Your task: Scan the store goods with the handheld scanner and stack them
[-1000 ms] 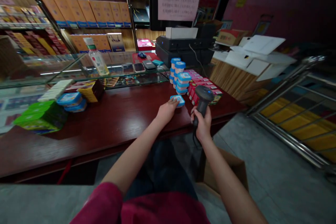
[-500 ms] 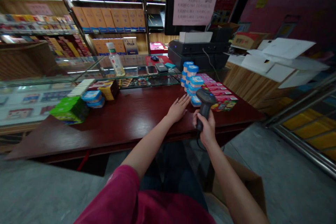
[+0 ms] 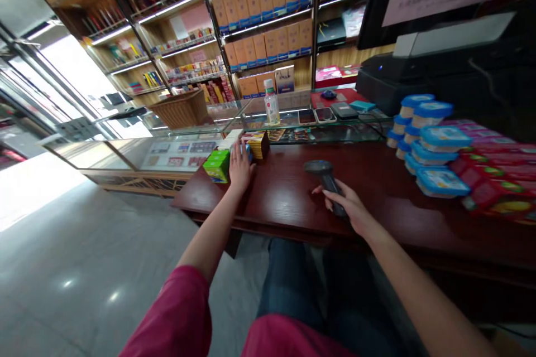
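My left hand reaches to the left part of the dark red counter, its fingers stretched over blue-lidded tubs that it mostly hides. Whether it touches them I cannot tell. Green boxes stand just left of that hand, and a stack of yellow-edged brown packs is on its right. In my right hand is a black barcode scanner, gripped by the handle over the counter's front half, its head pointing left.
At the right are stacked tubs with blue lids and rows of red and pink boxes. Behind the counter, a glass case bears a bottle, phones and a mouse. A monitor rises at the back right.
The view has turned left. My left hand has moved from beside the right-hand tubs to the tubs on the left. My right hand has carried the scanner leftward, away from the red boxes.
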{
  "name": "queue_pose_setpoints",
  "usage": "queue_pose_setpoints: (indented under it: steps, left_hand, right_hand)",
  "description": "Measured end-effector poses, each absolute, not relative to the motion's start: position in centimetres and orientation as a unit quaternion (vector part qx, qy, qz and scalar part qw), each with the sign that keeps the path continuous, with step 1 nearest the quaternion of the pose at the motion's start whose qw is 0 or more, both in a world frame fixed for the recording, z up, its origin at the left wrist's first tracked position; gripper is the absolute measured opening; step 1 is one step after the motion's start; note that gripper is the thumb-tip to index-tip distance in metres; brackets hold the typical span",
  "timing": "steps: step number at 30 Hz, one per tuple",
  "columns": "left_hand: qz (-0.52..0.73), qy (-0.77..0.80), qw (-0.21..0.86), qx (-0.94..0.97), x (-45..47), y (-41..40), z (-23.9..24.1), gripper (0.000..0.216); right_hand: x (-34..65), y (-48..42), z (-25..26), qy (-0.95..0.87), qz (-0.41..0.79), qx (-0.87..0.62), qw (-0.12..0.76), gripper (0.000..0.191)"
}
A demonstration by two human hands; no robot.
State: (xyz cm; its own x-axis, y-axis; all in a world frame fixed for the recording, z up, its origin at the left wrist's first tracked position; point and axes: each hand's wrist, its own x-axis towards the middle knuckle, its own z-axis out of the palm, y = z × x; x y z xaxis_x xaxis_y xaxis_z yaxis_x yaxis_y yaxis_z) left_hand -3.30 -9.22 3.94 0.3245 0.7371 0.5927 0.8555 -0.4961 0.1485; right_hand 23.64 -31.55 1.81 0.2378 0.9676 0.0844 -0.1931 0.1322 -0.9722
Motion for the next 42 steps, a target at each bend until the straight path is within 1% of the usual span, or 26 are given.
queue_pose_setpoints:
  steps: [4,5,7,9,11,14,17,20,22,23,28,33,37,40,42]
  left_hand:
    - [-0.312,-0.510,0.026,-0.801,-3.9,-6.5,5.1,0.041]
    - [-0.309,-0.517,0.009,-0.798,-3.8,-6.1,5.4,0.032]
    - [-0.320,-0.529,-0.011,-0.786,-3.5,-5.8,5.8,0.023]
    - [-0.354,-0.523,-0.021,-0.775,-3.5,-6.1,6.1,0.020]
    - [-0.401,-0.491,-0.038,-0.772,-3.5,-7.0,6.2,0.023]
    - [-0.464,-0.413,-0.107,-0.776,-3.1,-8.8,5.7,0.031]
    - [-0.497,-0.353,-0.249,-0.753,-1.2,-10.6,4.1,0.031]
    - [-0.495,-0.315,-0.415,-0.695,1.4,-11.9,1.5,0.041]
    - [-0.473,-0.297,-0.489,-0.670,2.8,-12.5,0.1,0.047]
    - [-0.459,-0.292,-0.510,-0.666,3.2,-12.6,-0.5,0.048]
    - [-0.420,-0.283,-0.532,-0.679,3.4,-12.7,-1.1,0.052]
    - [-0.423,-0.292,-0.503,-0.695,3.1,-12.8,-0.8,0.047]
    - [-0.430,-0.290,-0.506,-0.689,3.1,-13.0,-0.5,0.048]
    - [-0.439,-0.308,-0.480,-0.694,3.2,-13.5,-0.3,0.046]
    - [-0.448,-0.325,-0.448,-0.702,3.7,-14.0,-0.1,0.043]
  right_hand:
    - [23.7,-31.6,1.5,-0.428,0.457,-0.486,0.610,0.037]
    - [23.7,-31.7,1.5,-0.429,0.455,-0.488,0.609,0.036]
    - [23.7,-31.8,1.7,-0.429,0.453,-0.490,0.609,0.033]
    - [23.7,-31.9,1.9,-0.426,0.451,-0.489,0.613,0.032]
    - [23.6,-32.0,2.1,-0.420,0.452,-0.486,0.619,0.032]
    - [23.5,-32.0,2.2,-0.411,0.465,-0.483,0.618,0.034]
    - [23.6,-32.1,2.0,-0.417,0.471,-0.476,0.615,0.033]
    - [23.7,-32.3,1.8,-0.414,0.477,-0.461,0.623,0.033]
    - [23.8,-32.5,1.7,-0.406,0.483,-0.452,0.631,0.034]
    - [23.9,-32.5,1.6,-0.402,0.486,-0.447,0.635,0.035]
    - [24.0,-32.4,1.4,-0.390,0.491,-0.438,0.644,0.038]
    - [23.9,-32.5,1.4,-0.381,0.507,-0.435,0.638,0.044]
    - [23.7,-32.5,1.6,-0.375,0.497,-0.437,0.649,0.041]
    - [23.5,-32.3,1.5,-0.361,0.465,-0.440,0.678,0.039]
    - [23.5,-32.3,1.5,-0.337,0.416,-0.442,0.720,0.040]
